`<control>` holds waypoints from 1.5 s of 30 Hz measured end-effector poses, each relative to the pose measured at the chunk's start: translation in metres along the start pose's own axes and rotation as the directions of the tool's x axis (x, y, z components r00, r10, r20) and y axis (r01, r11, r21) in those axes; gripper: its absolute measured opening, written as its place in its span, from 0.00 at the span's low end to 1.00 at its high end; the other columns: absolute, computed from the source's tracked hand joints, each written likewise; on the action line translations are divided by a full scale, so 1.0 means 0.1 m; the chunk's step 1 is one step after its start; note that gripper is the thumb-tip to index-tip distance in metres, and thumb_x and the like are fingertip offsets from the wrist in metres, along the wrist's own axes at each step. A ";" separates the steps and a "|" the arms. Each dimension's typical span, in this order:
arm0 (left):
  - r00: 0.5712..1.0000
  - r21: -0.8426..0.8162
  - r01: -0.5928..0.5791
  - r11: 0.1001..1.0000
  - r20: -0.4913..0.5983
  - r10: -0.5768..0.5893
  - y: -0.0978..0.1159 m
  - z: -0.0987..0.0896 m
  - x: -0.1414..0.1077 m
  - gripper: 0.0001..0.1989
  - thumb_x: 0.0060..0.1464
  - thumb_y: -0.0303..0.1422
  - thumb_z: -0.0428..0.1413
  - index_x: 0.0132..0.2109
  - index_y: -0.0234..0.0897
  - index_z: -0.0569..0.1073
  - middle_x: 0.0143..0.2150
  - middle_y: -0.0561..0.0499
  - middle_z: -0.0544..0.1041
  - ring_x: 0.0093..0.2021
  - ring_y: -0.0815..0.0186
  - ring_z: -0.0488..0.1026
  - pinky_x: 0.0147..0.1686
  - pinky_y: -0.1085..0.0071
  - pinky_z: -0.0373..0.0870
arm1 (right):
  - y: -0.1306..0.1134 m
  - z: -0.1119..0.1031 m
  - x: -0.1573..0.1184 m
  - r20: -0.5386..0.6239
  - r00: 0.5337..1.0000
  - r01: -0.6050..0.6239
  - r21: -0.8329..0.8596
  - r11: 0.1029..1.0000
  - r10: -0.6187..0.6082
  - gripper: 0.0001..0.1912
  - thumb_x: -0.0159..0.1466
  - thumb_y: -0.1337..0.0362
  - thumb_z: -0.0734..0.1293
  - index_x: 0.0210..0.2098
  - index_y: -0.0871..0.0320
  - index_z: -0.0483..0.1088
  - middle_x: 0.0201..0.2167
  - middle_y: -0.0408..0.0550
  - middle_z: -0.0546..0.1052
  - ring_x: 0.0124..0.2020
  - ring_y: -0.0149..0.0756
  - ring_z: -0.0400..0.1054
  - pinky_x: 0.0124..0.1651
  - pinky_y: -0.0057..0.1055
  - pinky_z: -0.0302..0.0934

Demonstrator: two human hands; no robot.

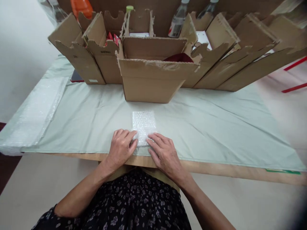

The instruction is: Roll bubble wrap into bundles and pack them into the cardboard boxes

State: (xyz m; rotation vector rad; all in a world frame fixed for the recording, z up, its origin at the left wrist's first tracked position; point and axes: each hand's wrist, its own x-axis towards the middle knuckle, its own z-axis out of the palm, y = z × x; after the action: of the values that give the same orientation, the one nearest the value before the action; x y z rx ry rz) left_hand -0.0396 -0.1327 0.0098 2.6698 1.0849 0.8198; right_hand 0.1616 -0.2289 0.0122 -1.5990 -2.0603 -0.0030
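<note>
The bubble-wrap piece is lying flat on the pale green cloth, near the table's front edge, probably for easy reach. At its eight o'clock the left hand is resting, thumb and forefinger bent; at four o'clock the right hand is spreading over the corner, seemingly steadying it. I cannot tell whether either is pinching. At twelve, a cardboard box is standing beyond the working space; toward nine, larger bubble-wrap sheets are lying, apparently kept aside.

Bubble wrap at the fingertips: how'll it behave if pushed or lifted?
The bubble wrap is probably light for its size, being clear bubbled film, though any contents can't be made out. It's likely squashy, given the raised bubbles. Lying flat on the cloth, it would probably slide rather than roll.
</note>
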 end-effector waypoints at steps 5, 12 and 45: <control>0.992 -0.033 -0.128 0.991 -0.002 0.128 0.01 -0.12 -0.05 0.14 0.64 0.37 0.63 0.53 0.36 0.79 0.62 0.34 0.75 0.61 0.46 0.72 0.60 0.48 0.70 | 0.05 0.02 0.10 -0.085 0.995 0.044 -0.051 0.998 -0.048 0.11 0.72 0.73 0.65 0.49 0.59 0.77 0.51 0.50 0.84 0.54 0.45 0.74 0.53 0.42 0.63; 0.994 -0.204 -0.104 0.973 -0.045 0.097 -0.03 -0.09 -0.06 0.08 0.67 0.25 0.57 0.49 0.38 0.78 0.42 0.48 0.84 0.48 0.57 0.78 0.56 0.54 0.71 | 0.11 -0.02 0.20 -0.093 0.996 0.010 0.084 0.996 -0.002 0.08 0.75 0.70 0.64 0.44 0.58 0.76 0.36 0.45 0.84 0.36 0.36 0.73 0.48 0.36 0.61; 0.783 -0.828 0.539 0.156 0.424 -0.456 0.36 -0.03 0.12 0.12 0.56 0.36 0.64 0.46 0.38 0.76 0.41 0.50 0.81 0.41 0.65 0.76 0.45 0.69 0.74 | 0.05 -0.12 0.15 -0.007 0.939 -0.292 0.509 0.810 0.343 0.21 0.68 0.54 0.71 0.58 0.52 0.73 0.57 0.55 0.78 0.52 0.46 0.76 0.58 0.48 0.71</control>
State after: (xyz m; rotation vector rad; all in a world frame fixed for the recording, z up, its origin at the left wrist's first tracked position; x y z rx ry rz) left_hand -0.0123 -0.1511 0.0298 1.1916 0.9276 0.8003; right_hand 0.1684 -0.2177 0.0268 -1.5408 -1.5200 0.5250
